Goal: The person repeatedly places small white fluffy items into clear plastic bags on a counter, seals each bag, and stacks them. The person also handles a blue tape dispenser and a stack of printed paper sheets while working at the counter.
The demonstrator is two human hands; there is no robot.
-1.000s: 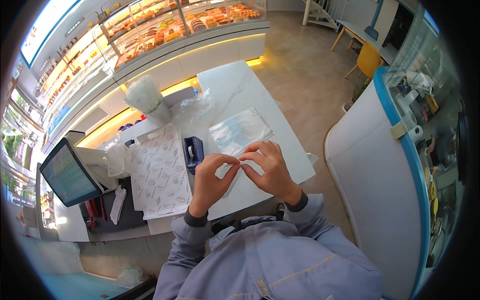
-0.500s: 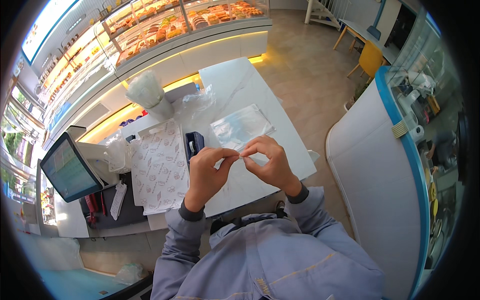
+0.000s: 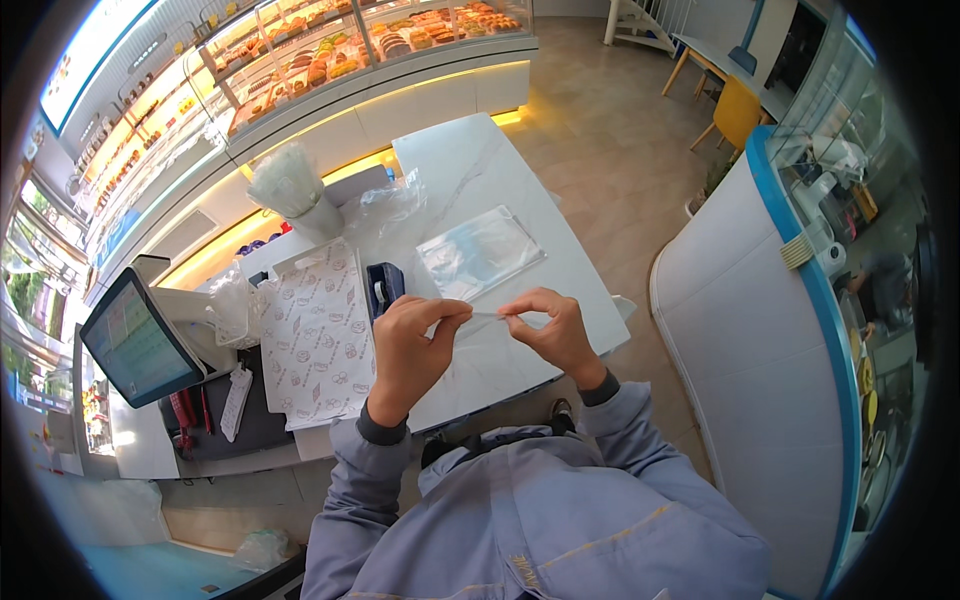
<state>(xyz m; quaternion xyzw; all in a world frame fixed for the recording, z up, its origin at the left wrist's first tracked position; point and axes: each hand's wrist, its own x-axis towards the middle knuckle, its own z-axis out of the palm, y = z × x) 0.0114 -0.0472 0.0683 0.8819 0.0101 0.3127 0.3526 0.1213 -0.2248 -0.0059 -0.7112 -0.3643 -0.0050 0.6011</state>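
Between my two hands a thin, pale strip (image 3: 486,316) is drawn out straight; it looks like clear tape, though it is too small to be sure. My left hand (image 3: 412,345) pinches one end between thumb and forefinger. At the other end, my right hand (image 3: 552,335) pinches it the same way. Just beyond them, a flat stack of clear plastic bags (image 3: 480,250) lies on the white marbled table (image 3: 465,150). A dark blue tape dispenser (image 3: 384,287) stands beside my left hand, partly next to a stack of printed paper sheets (image 3: 318,340).
At the left are a touchscreen terminal (image 3: 140,335) and a white basket (image 3: 235,325) with plastic in it. A grey holder (image 3: 318,220) of clear bags stands farther back. Beyond is a lit pastry case (image 3: 390,50). A curved white counter (image 3: 750,330) rises at the right.
My hands have drawn apart, the right one moving rightward, and the strip now shows stretched between them. The view has shifted slightly.
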